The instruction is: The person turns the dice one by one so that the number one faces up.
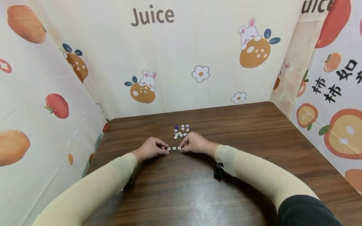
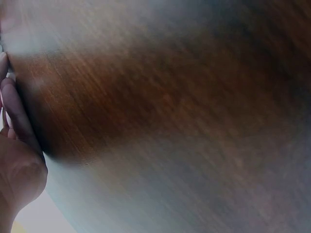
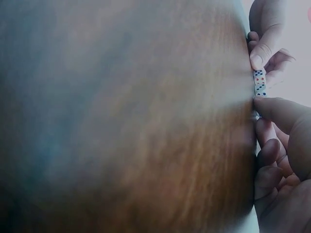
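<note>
Three white dice stand in a short row on the table between my two hands. At the left end, my left hand (image 1: 152, 147) pinches the left die (image 1: 168, 149) between thumb and fingertips. The middle die (image 1: 174, 148) sits with small gaps on both sides. My right hand (image 1: 197, 143) pinches the right die (image 1: 179, 148) from the other side. In the right wrist view, spotted dice (image 3: 260, 82) show between the two thumbs. Only the edge of my left hand (image 2: 22, 165) enters the left wrist view, and its die is hidden there.
Behind the row lies a loose cluster of several white dice (image 1: 181, 135), with a blue die (image 1: 176, 127) and a red die (image 1: 173, 134). The brown wooden table (image 1: 181, 194) is bordered by fruit-printed curtains (image 1: 175, 47) at the back and sides.
</note>
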Action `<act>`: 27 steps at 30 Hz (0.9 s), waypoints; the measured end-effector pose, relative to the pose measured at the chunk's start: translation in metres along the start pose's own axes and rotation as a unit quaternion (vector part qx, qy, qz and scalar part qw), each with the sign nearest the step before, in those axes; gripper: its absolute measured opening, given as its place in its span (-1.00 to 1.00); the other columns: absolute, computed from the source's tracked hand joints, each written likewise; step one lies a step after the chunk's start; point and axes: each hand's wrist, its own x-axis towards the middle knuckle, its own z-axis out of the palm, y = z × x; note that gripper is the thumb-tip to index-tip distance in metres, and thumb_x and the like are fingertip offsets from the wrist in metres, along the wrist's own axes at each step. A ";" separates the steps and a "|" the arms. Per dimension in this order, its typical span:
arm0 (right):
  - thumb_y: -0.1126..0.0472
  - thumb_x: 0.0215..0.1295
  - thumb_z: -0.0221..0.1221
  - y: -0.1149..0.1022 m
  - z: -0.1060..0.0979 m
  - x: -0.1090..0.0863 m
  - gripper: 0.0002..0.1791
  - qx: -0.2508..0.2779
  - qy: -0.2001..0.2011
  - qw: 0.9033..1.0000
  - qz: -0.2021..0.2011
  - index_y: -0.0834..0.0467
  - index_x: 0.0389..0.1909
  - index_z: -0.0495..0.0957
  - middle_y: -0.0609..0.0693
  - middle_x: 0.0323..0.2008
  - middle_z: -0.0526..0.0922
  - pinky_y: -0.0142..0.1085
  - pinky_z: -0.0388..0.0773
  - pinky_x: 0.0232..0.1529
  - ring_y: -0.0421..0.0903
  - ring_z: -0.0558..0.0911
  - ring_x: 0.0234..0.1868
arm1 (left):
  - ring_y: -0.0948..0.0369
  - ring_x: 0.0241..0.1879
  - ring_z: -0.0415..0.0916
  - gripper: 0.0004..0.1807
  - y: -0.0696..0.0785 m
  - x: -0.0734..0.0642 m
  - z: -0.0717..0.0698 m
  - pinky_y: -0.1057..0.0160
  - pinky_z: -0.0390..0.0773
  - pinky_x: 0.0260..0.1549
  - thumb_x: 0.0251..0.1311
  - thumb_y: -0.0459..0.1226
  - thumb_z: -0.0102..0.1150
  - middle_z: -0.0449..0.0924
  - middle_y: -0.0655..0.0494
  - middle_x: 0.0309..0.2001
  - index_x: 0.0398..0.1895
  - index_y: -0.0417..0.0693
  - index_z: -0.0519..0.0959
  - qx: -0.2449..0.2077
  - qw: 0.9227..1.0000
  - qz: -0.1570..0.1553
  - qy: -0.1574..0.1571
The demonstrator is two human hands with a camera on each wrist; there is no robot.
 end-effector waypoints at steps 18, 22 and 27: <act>0.13 0.32 0.60 0.000 0.001 0.000 -0.87 0.002 0.002 1.000 0.008 0.04 -0.17 0.95 -0.19 -0.44 0.85 -0.45 0.61 -0.27 -0.39 0.65 -0.43 | 0.32 -0.49 0.54 -0.72 -0.002 0.001 -0.001 0.32 0.61 -0.46 0.29 -0.24 0.70 0.79 0.21 -0.29 0.02 -0.10 0.91 0.000 1.000 0.005 -0.001; 0.14 0.32 0.60 -0.001 0.001 0.000 -0.88 -0.002 0.003 1.000 0.005 0.04 -0.17 0.95 -0.21 -0.45 0.84 -0.45 0.59 -0.28 -0.39 0.64 -0.43 | 0.33 -0.48 0.54 -0.72 -0.001 0.000 -0.001 0.34 0.60 -0.45 0.30 -0.24 0.70 0.79 0.23 -0.30 0.03 -0.08 0.92 0.000 1.000 -0.002 -0.002; 0.14 0.32 0.60 -0.002 0.001 0.000 -0.88 -0.004 0.005 1.000 0.002 0.04 -0.18 0.95 -0.22 -0.47 0.83 -0.44 0.59 -0.30 -0.39 0.62 -0.44 | 0.33 -0.48 0.54 -0.71 0.000 -0.001 -0.001 0.34 0.60 -0.46 0.30 -0.24 0.69 0.79 0.22 -0.29 0.04 -0.10 0.91 -0.001 1.000 -0.001 -0.004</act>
